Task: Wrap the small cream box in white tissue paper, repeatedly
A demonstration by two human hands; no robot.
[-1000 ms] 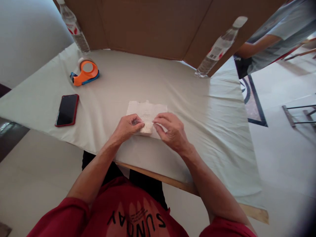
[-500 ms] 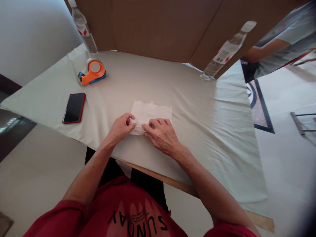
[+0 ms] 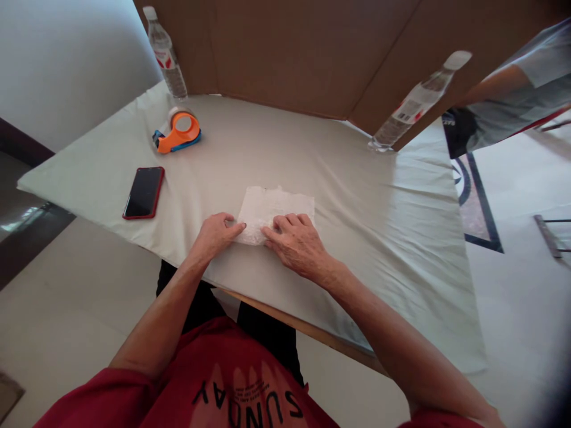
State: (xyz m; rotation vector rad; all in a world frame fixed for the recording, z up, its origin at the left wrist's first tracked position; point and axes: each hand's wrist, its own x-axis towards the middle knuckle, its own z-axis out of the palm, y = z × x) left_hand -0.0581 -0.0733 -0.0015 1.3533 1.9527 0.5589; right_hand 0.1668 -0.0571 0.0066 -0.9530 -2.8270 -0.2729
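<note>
A small white crinkled sheet [image 3: 279,202] lies on the cloth-covered table in front of me. Its near edge looks shiny and bumpy, perhaps folded over. My left hand [image 3: 216,235] is at the sheet's near left corner, thumb tip touching it, the index finger bent and apart from the thumb. Across the near right part of the sheet rests my right hand [image 3: 297,244], fingers curled down onto it and thumb pressed along the near edge. The undersides of both hands are hidden.
An orange tape dispenser [image 3: 181,134] and a red-cased phone [image 3: 143,193] lie on the left. Water bottles stand at the back left [image 3: 167,59] and back right [image 3: 414,107] against a brown cardboard panel [image 3: 285,53]. Another person's arm [image 3: 495,86] shows beyond it.
My left index finger has drawn back from the sheet, widening its gap from the thumb. The right hand stays nearly in place. The whole view has shifted slightly.
</note>
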